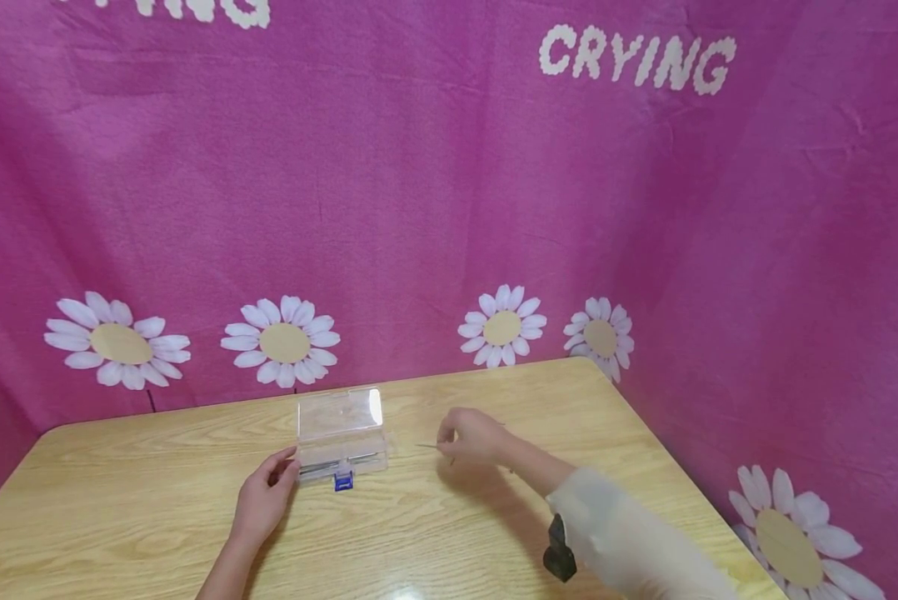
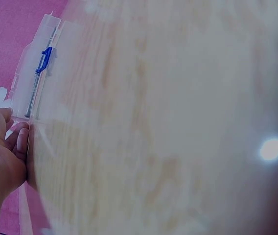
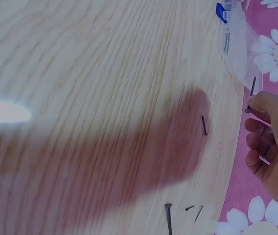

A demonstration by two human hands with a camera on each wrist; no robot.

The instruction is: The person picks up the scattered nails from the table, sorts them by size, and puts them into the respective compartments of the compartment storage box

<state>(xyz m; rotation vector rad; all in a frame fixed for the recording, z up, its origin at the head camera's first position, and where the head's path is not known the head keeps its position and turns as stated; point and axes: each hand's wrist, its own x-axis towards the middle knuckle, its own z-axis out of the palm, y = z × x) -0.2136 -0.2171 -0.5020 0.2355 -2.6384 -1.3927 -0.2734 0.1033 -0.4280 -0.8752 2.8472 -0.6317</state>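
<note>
A clear plastic box (image 1: 325,454) with a blue latch (image 1: 343,481) sits on the table, its lid (image 1: 340,417) standing up. Inside lie several long nails (image 2: 33,95). At the box's left end, my left hand (image 1: 263,497) holds the corner between thumb and curled fingers. To the right of the box, my right hand (image 1: 476,435) is above the table, pinching a nail (image 3: 253,91) near its head between thumb and index finger. The nail's tip points toward the box. Its other fingers (image 3: 256,142) are loosely curled.
Loose nails of different sizes lie on the wooden table (image 1: 404,542) around the right hand, among them a short nail (image 3: 204,125) and a thick nail (image 3: 168,219). A pink cloth (image 1: 389,208) with daisies hangs behind the table's back and right edges.
</note>
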